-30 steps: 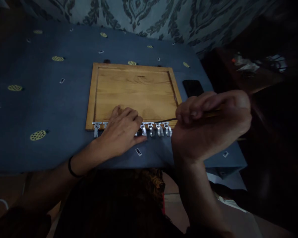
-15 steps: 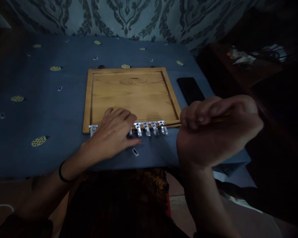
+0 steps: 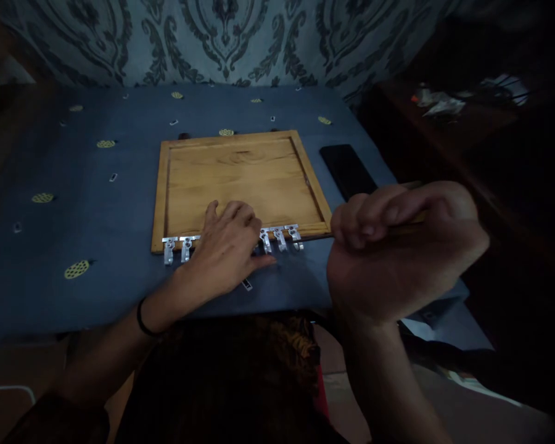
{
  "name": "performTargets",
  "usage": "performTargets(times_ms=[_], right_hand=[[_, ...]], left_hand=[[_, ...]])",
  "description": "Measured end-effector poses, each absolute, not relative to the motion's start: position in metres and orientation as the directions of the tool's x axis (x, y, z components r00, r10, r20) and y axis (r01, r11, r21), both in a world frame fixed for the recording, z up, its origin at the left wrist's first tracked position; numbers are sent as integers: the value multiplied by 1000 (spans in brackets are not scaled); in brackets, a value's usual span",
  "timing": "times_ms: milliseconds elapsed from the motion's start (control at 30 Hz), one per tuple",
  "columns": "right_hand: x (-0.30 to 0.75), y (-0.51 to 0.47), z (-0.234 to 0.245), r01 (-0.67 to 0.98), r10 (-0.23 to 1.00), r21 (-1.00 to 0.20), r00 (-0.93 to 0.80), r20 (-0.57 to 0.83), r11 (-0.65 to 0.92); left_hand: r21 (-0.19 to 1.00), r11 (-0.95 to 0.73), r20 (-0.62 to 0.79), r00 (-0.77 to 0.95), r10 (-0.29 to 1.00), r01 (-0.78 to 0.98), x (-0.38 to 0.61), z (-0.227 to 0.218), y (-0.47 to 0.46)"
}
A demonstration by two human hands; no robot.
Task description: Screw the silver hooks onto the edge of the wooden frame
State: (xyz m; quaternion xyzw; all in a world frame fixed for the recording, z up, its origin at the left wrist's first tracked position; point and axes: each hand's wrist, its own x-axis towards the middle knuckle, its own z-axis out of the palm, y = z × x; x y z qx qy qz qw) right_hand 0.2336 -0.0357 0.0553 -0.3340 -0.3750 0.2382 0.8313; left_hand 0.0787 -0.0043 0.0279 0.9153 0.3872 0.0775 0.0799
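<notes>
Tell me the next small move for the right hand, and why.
Probably ease the right hand leftward, bringing the thin tool it grips onto the rightmost metal hook: the left hand lies on the hook row along the near edge of the wooden board.

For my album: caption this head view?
Left hand rests on metal hooks along wooden board; right hand grips a tool.

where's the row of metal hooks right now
Head view: the metal hooks line the near edge of the wooden board; the left hand lies over the middle ones, and the right hand, gripping a tool handle, is to their right.
</notes>
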Motion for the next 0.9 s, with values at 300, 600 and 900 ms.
performTargets(times_ms=[300, 600, 900], right_hand=[[234, -37, 53, -122, 677, -746, 532, 508, 655], [229, -29, 56, -125, 681, -766, 562, 470, 631], [213, -17, 50, -118, 711, -795, 540, 452, 595]], left_hand=[[220, -692, 100, 690, 717, 687, 79, 22, -1], [253, -696, 125, 691, 712, 672, 78, 19, 1], [257, -695, 123, 691, 712, 671, 78, 18, 2]])
